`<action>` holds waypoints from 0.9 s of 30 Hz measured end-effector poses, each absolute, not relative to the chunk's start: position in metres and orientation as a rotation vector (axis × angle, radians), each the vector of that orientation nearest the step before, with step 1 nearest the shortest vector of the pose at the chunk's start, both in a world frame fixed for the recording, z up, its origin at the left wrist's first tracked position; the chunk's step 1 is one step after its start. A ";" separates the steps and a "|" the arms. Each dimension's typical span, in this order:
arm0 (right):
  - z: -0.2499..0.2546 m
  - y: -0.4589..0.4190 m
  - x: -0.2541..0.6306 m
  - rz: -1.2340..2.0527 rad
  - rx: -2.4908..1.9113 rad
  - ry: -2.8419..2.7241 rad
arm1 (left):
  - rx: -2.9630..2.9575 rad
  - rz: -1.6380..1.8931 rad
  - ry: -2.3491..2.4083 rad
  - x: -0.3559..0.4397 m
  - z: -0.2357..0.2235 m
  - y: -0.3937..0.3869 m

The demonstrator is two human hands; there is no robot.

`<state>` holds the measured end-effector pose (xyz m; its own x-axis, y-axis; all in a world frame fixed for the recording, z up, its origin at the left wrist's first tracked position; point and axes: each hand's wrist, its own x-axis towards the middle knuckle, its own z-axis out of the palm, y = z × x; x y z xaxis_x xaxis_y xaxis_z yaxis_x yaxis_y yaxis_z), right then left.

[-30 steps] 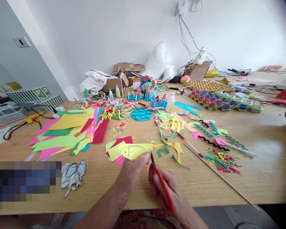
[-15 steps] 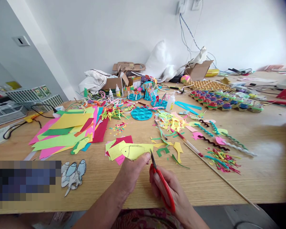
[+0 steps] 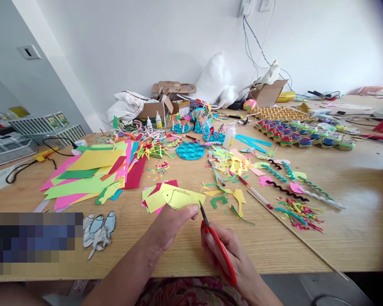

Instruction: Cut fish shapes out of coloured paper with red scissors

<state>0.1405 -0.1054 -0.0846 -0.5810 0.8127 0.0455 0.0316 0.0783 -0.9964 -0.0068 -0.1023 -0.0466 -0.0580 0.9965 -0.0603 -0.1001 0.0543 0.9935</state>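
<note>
My left hand [image 3: 177, 221] pinches a yellow piece of paper [image 3: 181, 197] along its lower edge, the thumb on top. A fish outline with an eye dot is drawn on it. My right hand [image 3: 225, 244] grips a pair of scissors [image 3: 221, 255] with red handles, its fingers around the loops. The dark blades point up and away, their tips at the paper's right end near my left thumb. Just behind the held sheet lie small coloured paper pieces [image 3: 150, 193], some pink and red. Yellow and green offcuts [image 3: 239, 202] rest right of the blades.
Coloured sheets [image 3: 86, 178] are piled at the left, with cut-out fish [image 3: 98, 231] in front. A thin wooden stick [image 3: 300, 236] slants across the right. Farther back stand a glue bottle [image 3: 230, 137], a blue disc [image 3: 190, 151] and painted egg-carton pieces [image 3: 303, 136].
The yellow paper has tilted, its right end lower, and my left hand has turned slightly with it. The scissors stay close to the paper's right end.
</note>
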 end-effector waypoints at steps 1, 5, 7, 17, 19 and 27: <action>-0.084 -0.106 0.141 1.567 -0.835 -1.731 | 1.066 1.251 1.201 -0.008 -0.046 -0.102; -0.083 -0.108 0.142 1.582 -0.839 -1.748 | 1.088 1.204 1.170 -0.014 -0.044 -0.103; -0.082 -0.108 0.142 1.597 -0.853 -1.751 | 1.108 1.167 1.166 -0.017 -0.043 -0.103; -0.086 -0.108 0.147 1.533 -0.876 -1.897 | 1.171 1.056 1.160 -0.030 -0.037 -0.102; -0.084 -0.108 0.148 1.537 -0.863 -1.922 | 1.198 1.031 1.125 -0.033 -0.036 -0.101; -0.075 -0.103 0.156 1.458 -0.859 -2.065 | 1.219 0.872 1.128 -0.041 -0.031 -0.099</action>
